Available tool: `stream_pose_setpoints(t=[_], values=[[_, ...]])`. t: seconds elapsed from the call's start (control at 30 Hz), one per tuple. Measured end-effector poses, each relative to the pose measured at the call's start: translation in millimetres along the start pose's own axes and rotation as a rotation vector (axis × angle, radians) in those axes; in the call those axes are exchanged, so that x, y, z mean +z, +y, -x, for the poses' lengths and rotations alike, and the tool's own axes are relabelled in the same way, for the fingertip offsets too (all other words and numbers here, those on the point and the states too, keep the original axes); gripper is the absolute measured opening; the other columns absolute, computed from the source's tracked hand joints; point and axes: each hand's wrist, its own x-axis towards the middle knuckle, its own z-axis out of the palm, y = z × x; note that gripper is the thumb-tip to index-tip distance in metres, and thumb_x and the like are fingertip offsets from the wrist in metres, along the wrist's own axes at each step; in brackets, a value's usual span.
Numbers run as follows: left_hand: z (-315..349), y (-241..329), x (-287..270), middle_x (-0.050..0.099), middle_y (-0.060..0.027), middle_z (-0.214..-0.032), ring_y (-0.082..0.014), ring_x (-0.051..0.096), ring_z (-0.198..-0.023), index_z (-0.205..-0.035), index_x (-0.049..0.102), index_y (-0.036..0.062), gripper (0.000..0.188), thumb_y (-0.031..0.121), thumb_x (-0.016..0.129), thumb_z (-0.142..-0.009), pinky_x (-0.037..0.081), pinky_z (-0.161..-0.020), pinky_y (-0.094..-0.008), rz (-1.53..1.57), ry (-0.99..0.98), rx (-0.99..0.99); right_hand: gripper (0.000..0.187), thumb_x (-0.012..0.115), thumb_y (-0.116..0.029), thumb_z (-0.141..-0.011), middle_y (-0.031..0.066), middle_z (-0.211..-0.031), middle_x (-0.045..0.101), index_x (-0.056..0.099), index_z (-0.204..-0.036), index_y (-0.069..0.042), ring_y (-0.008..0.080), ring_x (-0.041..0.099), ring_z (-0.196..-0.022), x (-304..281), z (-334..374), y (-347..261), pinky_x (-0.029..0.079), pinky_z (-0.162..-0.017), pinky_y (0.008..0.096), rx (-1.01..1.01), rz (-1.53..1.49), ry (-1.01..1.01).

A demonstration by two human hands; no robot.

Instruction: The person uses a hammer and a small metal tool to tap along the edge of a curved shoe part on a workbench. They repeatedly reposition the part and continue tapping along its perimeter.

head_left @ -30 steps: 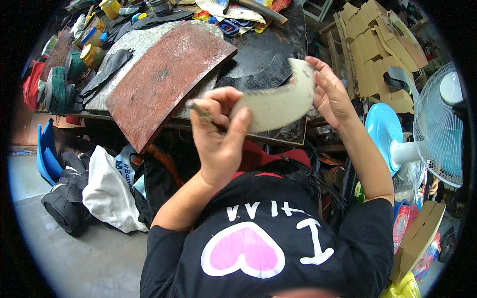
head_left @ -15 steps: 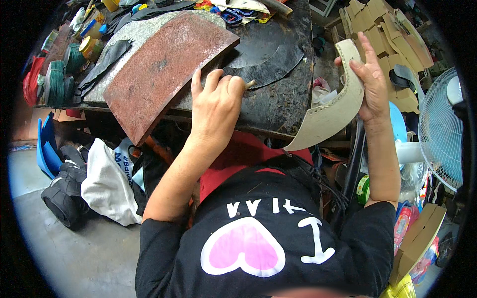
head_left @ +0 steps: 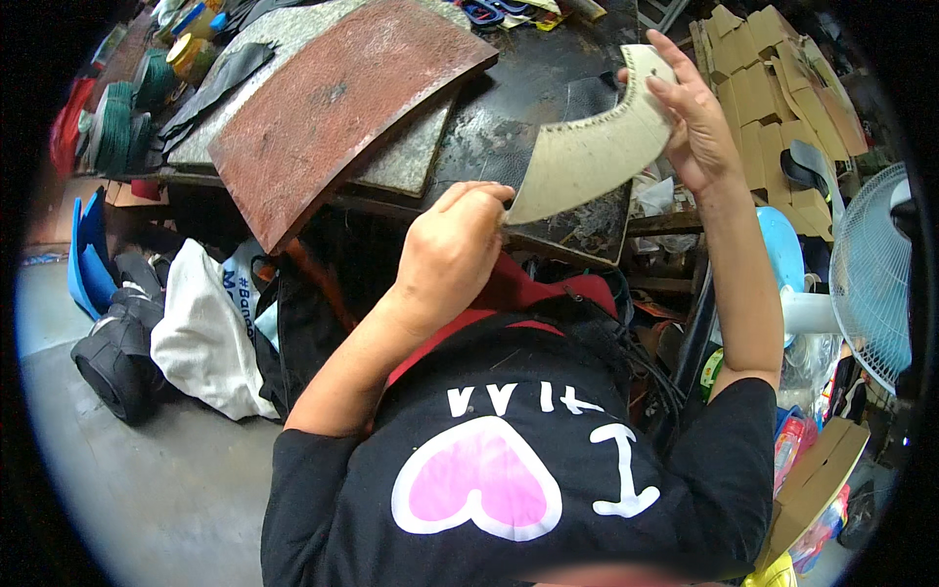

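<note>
In my right hand (head_left: 696, 132) is a curved cream-coloured piece (head_left: 597, 161) of leather or board, its inner edge folded and notched. The thumb lies on its upper end with the fingers behind it. My left hand (head_left: 455, 240) is closed at the piece's lower left tip; what sits between its fingers is too hidden to make out. A black textured leather strip (head_left: 592, 98) lies on the dark table behind the cream piece, which covers much of it.
A reddish-brown slab (head_left: 337, 112) rests over a grey stone slab (head_left: 396, 166) on the worn dark table (head_left: 533, 68). Green thread spools (head_left: 115, 122) and jars stand at far left. Cardboard pieces (head_left: 773, 108) and a fan (head_left: 871, 274) are at right.
The cream piece has swung left and up, its lower tip now meeting my left hand. My left hand has moved right and down, away from the black strip. The pale stub it held no longer shows.
</note>
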Motion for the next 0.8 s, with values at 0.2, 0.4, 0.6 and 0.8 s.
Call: stream_pose_setpoints(t=[0.2, 0.4, 0.6, 0.8], values=[[18, -11, -18, 0.066, -0.0208, -0.108, -0.0398, 0.065, -0.094, -0.094, 0.048, 0.0011, 0.031, -0.015, 0.064, -0.072, 0.055, -0.079, -0.0407, 0.118, 0.181, 0.001, 0.081, 0.076, 0.001, -0.078, 0.0118, -0.12, 0.06, 0.034, -0.148, -0.004, 0.0172, 0.063, -0.103, 7, -21, 42, 0.053, -0.09, 0.0304, 0.029, 0.233, 0.048], [9, -9, -8, 0.062, -0.0225, -0.115, -0.0398, 0.062, -0.096, -0.094, 0.047, 0.0001, 0.042, 0.007, 0.081, -0.07, 0.053, -0.08, -0.0427, -0.051, 0.048, 0.024, 0.081, 0.077, 0.001, -0.076, 0.0125, -0.124, 0.059, 0.038, -0.147, -0.004, 0.0172, 0.062, -0.105, 8, -20, 57, 0.051, -0.092, 0.0302, -0.083, 0.325, 0.117], [2, -14, -1, 0.065, -0.0181, -0.115, -0.0361, 0.061, -0.091, -0.096, 0.046, 0.0016, 0.039, 0.004, 0.079, -0.074, 0.052, -0.079, -0.043, -0.075, 0.008, -0.013, 0.079, 0.08, -0.003, -0.075, 0.0102, -0.121, 0.06, 0.043, -0.145, -0.006, 0.0157, 0.061, -0.105, 12, -16, 57, 0.05, -0.094, 0.0296, -0.125, 0.471, 0.125], [3, -11, -4, 0.066, -0.0152, -0.112, -0.0348, 0.061, -0.092, -0.09, 0.051, 0.0015, 0.028, -0.002, 0.073, -0.073, 0.051, -0.079, -0.0435, -0.14, 0.019, 0.045, 0.077, 0.081, -0.005, -0.075, 0.008, -0.121, 0.059, 0.046, -0.143, -0.007, 0.014, 0.059, -0.104, 14, -12, 60, 0.048, -0.093, 0.0282, -0.145, 0.515, 0.095]])
